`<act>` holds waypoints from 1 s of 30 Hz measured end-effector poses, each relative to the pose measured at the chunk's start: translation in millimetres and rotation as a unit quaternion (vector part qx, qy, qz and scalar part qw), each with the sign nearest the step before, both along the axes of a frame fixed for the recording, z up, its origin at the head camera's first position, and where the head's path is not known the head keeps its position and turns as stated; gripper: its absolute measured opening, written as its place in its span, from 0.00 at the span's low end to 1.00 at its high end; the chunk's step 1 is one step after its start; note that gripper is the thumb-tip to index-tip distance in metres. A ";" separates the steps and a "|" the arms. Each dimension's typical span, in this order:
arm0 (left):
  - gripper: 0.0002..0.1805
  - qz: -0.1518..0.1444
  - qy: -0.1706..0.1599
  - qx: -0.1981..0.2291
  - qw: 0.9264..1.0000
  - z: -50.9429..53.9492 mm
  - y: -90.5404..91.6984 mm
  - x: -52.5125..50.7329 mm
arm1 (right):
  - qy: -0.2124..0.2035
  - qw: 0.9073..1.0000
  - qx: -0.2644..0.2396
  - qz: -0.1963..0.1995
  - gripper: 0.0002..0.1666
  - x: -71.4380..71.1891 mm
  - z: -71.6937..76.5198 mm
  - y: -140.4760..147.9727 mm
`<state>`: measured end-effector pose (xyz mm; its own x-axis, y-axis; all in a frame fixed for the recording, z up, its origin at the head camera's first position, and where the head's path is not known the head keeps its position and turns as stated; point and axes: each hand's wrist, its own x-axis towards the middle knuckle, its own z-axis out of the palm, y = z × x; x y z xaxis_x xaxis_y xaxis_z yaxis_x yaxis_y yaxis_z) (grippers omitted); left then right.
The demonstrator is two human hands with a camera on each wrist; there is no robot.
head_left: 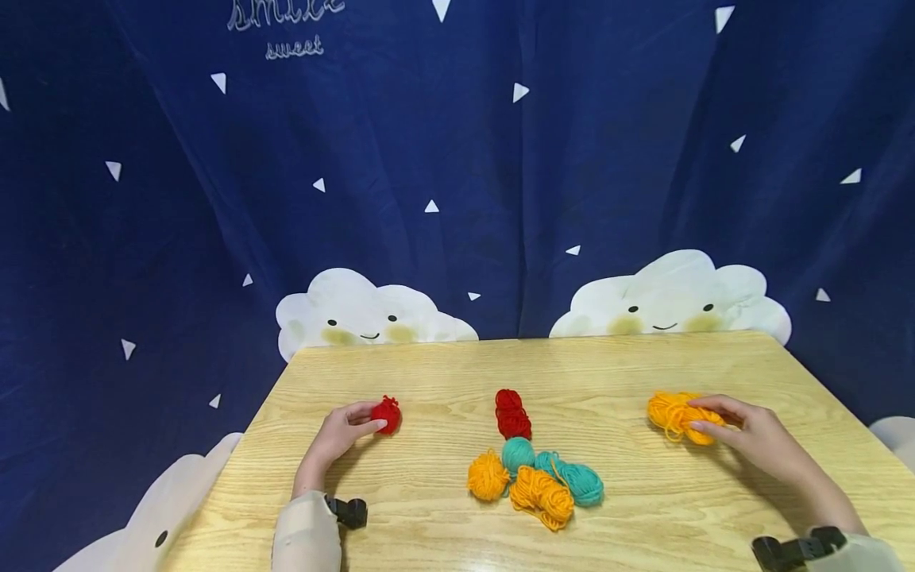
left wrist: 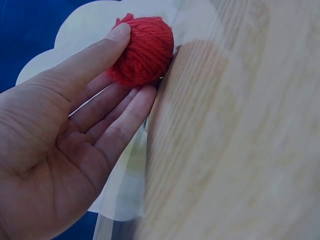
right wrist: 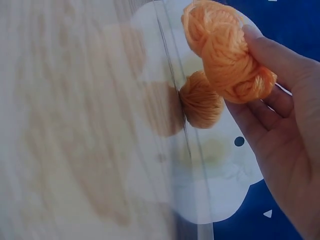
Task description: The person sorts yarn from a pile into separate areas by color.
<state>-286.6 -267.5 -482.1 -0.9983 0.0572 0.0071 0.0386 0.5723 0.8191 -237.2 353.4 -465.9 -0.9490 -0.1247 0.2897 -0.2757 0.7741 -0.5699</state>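
At the table (head_left: 443, 375) — left hand (head_left: 339, 434) pinches red yarn ball (head_left: 387, 416), right hand (head_left: 756, 434) orange skein (head_left: 673, 413)

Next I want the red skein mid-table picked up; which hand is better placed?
Probably the left hand: it looks nearer the red skein. The right hand, holding an orange skein, is farther away. Both are occupied, so the left should first release its red ball.

Both the left hand (head_left: 343, 438) and the right hand (head_left: 759, 438) were bare. The left sleeve (head_left: 307, 534) was pale off-white, plain and softly creased, ending above the wrist; the right sleeve (head_left: 861, 556) matched it. A small black device (head_left: 351, 514) with rounded edges sat on a dark band at the left cuff, and a chunkier black unit (head_left: 797, 550), knobbed at one end, at the right.
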 end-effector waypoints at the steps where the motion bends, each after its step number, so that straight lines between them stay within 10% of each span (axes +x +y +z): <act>1: 0.24 0.003 -0.001 -0.001 1.000 0.1 0.1 -0.1 | 0.001 1.000 0.003 -0.001 0.18 -0.3 -0.2 0.2; 30: 0.24 -0.001 0.000 -0.002 1.000 2.4 2.6 0.9 | -0.045 0.997 0.066 0.007 0.26 -1.8 -3.9 3.3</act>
